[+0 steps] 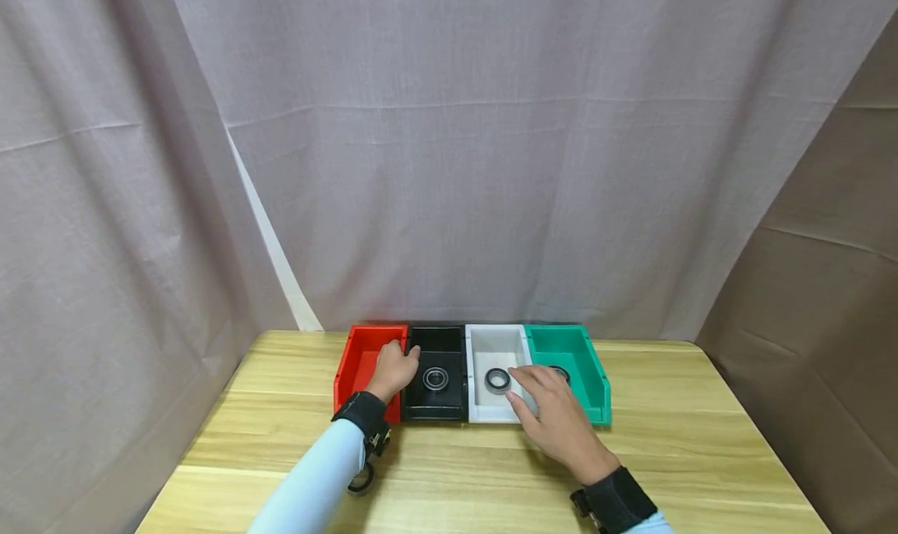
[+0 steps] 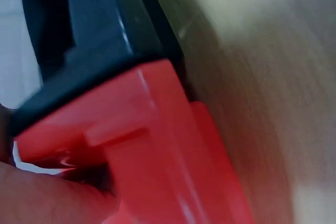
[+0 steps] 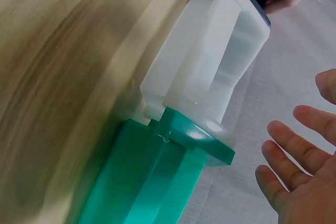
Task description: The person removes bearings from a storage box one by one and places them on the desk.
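Four small bins stand in a row, touching side by side, near the far edge of the desk (image 1: 701, 440), their long sides running from the far edge toward the near one.

At the left end is the red bin (image 1: 358, 362). The left hand (image 1: 393, 372) lies over the wall it shares with the black bin (image 1: 449, 347), fingers curled down over that wall, so this grip is clamped on the red bin's right wall. The left wrist view shows a fingertip pressed against red plastic with the black bin just behind; the rest is blurred.

A ring (image 1: 435, 378) lies flat on the floor of the black bin, just right of the left hand's fingertips and apart from them. Being round, it has no long axis; its hole faces straight up.

Next comes the white bin (image 1: 484, 347), with a second ring (image 1: 497, 380) lying flat in it, hole up. The right hand (image 1: 554, 413) hovers over the white bin's near right corner, fingers straight and spread, holding nothing; its fingertips point toward the far left, and the second ring is just left of them.

At the right end, the green bin (image 1: 585, 370) holds a third ring (image 1: 561, 373), mostly hidden behind the right hand's fingers.
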The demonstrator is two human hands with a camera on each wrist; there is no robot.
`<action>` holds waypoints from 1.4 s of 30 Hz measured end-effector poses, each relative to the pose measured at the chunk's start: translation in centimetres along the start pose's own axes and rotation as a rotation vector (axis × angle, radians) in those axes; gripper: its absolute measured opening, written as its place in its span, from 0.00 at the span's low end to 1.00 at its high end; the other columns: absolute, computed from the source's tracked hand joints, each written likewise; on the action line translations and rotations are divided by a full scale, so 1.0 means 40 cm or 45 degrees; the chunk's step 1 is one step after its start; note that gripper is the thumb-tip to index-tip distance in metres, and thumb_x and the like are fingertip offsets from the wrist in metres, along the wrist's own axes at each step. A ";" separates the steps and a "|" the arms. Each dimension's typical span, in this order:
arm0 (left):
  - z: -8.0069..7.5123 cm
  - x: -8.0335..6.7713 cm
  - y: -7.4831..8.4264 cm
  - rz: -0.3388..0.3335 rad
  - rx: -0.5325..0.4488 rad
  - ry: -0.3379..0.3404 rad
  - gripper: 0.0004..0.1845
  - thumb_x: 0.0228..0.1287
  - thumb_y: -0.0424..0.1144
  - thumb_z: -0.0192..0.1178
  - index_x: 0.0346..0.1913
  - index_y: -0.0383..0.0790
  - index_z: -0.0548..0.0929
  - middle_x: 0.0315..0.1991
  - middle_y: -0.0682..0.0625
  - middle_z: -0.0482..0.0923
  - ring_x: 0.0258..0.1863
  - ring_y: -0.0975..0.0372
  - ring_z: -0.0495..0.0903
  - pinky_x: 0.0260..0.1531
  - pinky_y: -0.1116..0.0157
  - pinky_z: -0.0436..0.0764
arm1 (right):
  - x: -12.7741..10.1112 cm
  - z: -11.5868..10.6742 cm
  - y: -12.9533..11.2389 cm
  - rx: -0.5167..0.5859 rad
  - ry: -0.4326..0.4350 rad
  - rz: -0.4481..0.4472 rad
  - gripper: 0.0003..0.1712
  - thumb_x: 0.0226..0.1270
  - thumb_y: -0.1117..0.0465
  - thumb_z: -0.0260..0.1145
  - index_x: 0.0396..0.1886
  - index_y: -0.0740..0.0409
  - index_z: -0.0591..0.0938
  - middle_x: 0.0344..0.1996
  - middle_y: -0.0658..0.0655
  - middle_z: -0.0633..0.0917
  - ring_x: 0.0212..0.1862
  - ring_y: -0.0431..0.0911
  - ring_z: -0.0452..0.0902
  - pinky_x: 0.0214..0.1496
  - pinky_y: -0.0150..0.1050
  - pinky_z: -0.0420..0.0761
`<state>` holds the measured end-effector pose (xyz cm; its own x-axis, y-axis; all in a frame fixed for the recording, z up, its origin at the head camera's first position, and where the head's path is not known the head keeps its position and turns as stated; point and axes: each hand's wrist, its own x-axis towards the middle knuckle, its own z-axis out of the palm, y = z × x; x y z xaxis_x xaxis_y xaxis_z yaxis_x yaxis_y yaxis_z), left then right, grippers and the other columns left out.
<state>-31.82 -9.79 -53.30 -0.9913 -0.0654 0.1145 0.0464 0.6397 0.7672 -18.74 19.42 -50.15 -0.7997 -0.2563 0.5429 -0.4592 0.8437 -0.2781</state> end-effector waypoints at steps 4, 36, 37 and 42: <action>0.001 0.007 -0.007 -0.034 -0.059 -0.017 0.21 0.79 0.43 0.56 0.50 0.21 0.79 0.45 0.27 0.81 0.49 0.37 0.81 0.51 0.44 0.81 | 0.002 0.002 -0.004 -0.009 0.009 -0.020 0.23 0.76 0.54 0.70 0.64 0.59 0.86 0.58 0.59 0.88 0.63 0.57 0.82 0.68 0.58 0.79; 0.010 -0.028 0.007 -0.112 -0.135 -0.010 0.24 0.83 0.47 0.53 0.52 0.23 0.80 0.49 0.29 0.78 0.52 0.37 0.79 0.50 0.44 0.79 | 0.031 0.017 -0.058 -0.018 -0.063 -0.052 0.23 0.76 0.50 0.70 0.64 0.55 0.86 0.57 0.54 0.88 0.64 0.54 0.82 0.71 0.58 0.79; 0.019 -0.019 -0.009 -0.099 -0.129 0.002 0.25 0.83 0.49 0.53 0.51 0.24 0.80 0.47 0.30 0.78 0.50 0.38 0.79 0.48 0.46 0.78 | 0.033 0.019 -0.062 -0.021 -0.073 -0.051 0.23 0.75 0.50 0.70 0.64 0.55 0.87 0.58 0.54 0.88 0.64 0.54 0.82 0.71 0.57 0.79; 0.050 0.012 -0.051 -0.102 -0.144 0.017 0.25 0.82 0.51 0.53 0.50 0.27 0.80 0.45 0.33 0.78 0.48 0.41 0.79 0.42 0.52 0.75 | 0.051 0.031 -0.092 -0.011 -0.126 -0.070 0.24 0.75 0.50 0.71 0.65 0.55 0.86 0.60 0.54 0.88 0.66 0.53 0.81 0.71 0.56 0.80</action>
<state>-32.64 -9.59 -56.09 -0.9906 -0.1237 0.0576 -0.0188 0.5414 0.8405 -19.17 15.22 -49.02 -0.8081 -0.3472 0.4759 -0.5002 0.8311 -0.2430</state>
